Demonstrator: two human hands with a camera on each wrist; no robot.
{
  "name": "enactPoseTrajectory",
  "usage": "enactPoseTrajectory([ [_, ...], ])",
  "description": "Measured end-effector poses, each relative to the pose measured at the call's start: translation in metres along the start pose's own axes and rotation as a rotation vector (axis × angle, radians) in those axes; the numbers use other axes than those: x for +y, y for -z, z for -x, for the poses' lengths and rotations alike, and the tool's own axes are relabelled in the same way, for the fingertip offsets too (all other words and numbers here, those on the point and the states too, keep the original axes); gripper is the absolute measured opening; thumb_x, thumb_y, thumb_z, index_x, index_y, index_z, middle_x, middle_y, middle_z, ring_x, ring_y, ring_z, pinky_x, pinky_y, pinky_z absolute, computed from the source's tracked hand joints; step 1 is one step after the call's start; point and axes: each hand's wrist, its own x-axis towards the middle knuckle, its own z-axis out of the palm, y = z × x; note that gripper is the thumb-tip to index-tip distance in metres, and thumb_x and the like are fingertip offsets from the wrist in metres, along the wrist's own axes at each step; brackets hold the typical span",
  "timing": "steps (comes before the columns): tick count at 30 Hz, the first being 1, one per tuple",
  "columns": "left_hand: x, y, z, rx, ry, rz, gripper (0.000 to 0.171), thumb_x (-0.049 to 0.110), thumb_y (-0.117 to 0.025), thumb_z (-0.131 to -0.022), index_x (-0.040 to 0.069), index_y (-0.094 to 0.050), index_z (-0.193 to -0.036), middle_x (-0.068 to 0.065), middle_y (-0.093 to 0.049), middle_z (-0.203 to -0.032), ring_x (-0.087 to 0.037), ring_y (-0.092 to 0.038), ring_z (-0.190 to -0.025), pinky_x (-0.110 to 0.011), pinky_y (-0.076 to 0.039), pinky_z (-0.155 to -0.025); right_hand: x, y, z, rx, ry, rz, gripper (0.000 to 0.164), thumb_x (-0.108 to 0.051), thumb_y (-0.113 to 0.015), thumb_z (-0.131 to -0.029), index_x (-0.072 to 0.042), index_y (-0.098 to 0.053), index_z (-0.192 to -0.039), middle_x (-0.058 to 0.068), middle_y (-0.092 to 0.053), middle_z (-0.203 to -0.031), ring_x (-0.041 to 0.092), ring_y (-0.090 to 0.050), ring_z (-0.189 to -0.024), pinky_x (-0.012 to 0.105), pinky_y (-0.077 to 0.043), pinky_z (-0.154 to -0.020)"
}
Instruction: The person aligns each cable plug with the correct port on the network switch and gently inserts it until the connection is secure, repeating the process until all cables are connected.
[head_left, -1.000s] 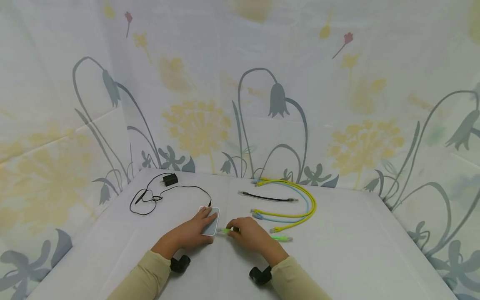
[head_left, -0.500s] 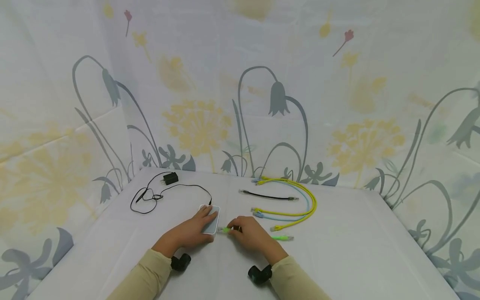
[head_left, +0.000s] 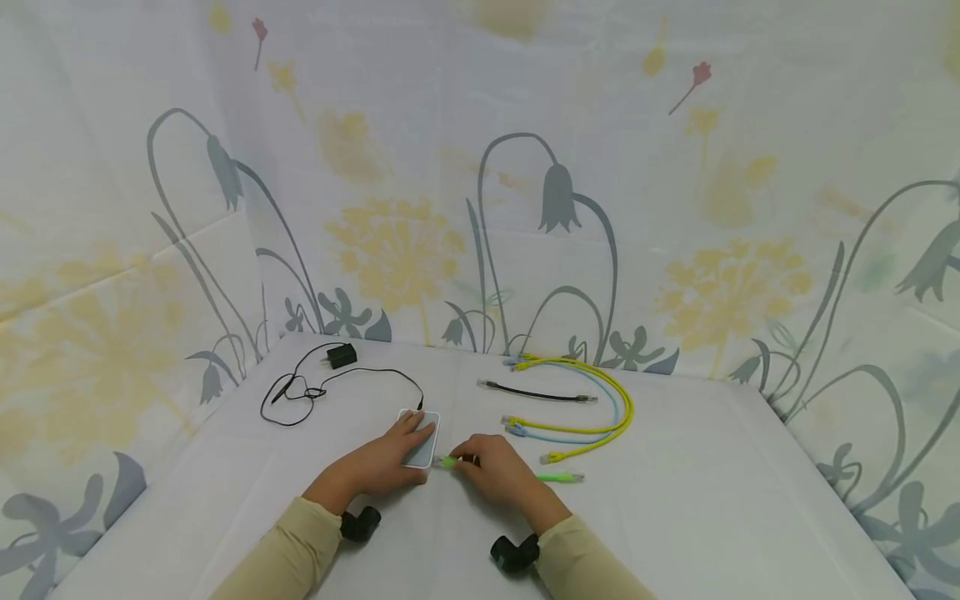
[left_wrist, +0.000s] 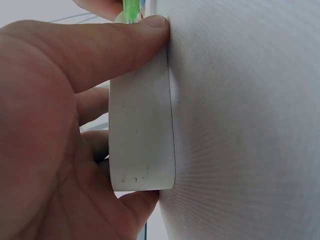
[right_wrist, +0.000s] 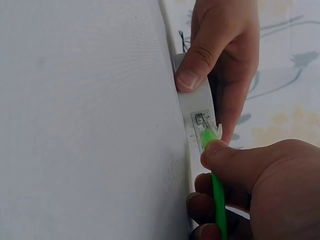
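Observation:
A small white router with a grey top lies flat on the table. My left hand grips it, fingers spread over the top and thumb on the near side; the left wrist view shows the white side wall between thumb and fingers. My right hand pinches a green Ethernet cable just behind its clear plug. In the right wrist view that plug is at the port in the router's right side; how deep it sits I cannot tell. The cable's other end lies right of my right hand.
A black power adapter stands at the back left, its looped cord running to the router's back. Right of centre lie a short black cable, yellow cables and a light blue cable. A flowered cloth hangs behind.
Both hands stay almost in place. My right wrist has turned slightly, and the cable's free end has shifted a little left. The plug remains at the router's side.

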Motion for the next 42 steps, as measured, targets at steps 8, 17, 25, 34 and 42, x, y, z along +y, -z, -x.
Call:
enactPoseTrajectory([
  [8, -0.0002, -0.0008, -0.0010, -0.002, 0.014, 0.011, 0.074, 0.028, -0.067, -0.091, 0.010, -0.030, -0.153, -0.016, -0.013, -0.163, -0.038, -0.006, -0.150, -0.056, -0.024, -0.114, -0.0015, -0.0018, -0.0011, -0.005, -0.009, -0.003, 0.017, -0.020, -0.064, -0.094, -0.015, -0.075, -0.105, -0.008, -0.066, -0.085, 0.000, -0.051, -0.071, 0.019, -0.044, -0.066],
  [17, -0.0005, -0.0057, 0.0010, -0.006, 0.040, 0.034, 0.075, 0.030, -0.067, -0.091, 0.013, -0.029, -0.154, -0.014, -0.011, -0.163, -0.036, -0.003, -0.151, -0.055, -0.024, -0.115, 0.0003, -0.0040, -0.0015, -0.018, -0.040, -0.031, 0.018, -0.022, -0.066, -0.092, -0.016, -0.077, -0.104, -0.010, -0.069, -0.086, -0.002, -0.053, -0.072, 0.018, -0.045, -0.067],
  [25, -0.0005, -0.0077, 0.0030, 0.001, 0.045, 0.048, 0.075, 0.029, -0.067, -0.091, 0.013, -0.029, -0.153, -0.014, -0.011, -0.163, -0.036, -0.003, -0.151, -0.056, -0.025, -0.114, 0.0012, -0.0058, -0.0019, -0.011, -0.027, -0.031, 0.019, -0.024, -0.069, -0.089, -0.015, -0.078, -0.103, -0.005, -0.074, -0.092, 0.001, -0.062, -0.081, 0.018, -0.047, -0.070],
  [34, -0.0022, -0.0066, 0.0014, -0.003, 0.033, 0.033, 0.074, 0.030, -0.066, -0.092, 0.013, -0.029, -0.153, -0.014, -0.010, -0.164, -0.035, -0.002, -0.151, -0.055, -0.024, -0.115, 0.0004, -0.0031, -0.0034, -0.030, -0.010, -0.017, 0.020, -0.023, -0.067, -0.091, -0.014, -0.077, -0.106, -0.005, -0.074, -0.095, 0.003, -0.064, -0.087, 0.019, -0.049, -0.075],
  [42, 0.0003, -0.0026, -0.0013, -0.007, 0.042, 0.028, 0.073, 0.029, -0.066, -0.092, 0.014, -0.030, -0.153, -0.013, -0.010, -0.164, -0.035, -0.002, -0.151, -0.055, -0.023, -0.115, 0.0008, -0.0017, -0.0056, -0.003, 0.035, -0.012, 0.019, -0.020, -0.068, -0.090, -0.011, -0.077, -0.103, -0.002, -0.075, -0.097, 0.007, -0.066, -0.089, 0.022, -0.051, -0.076],
])
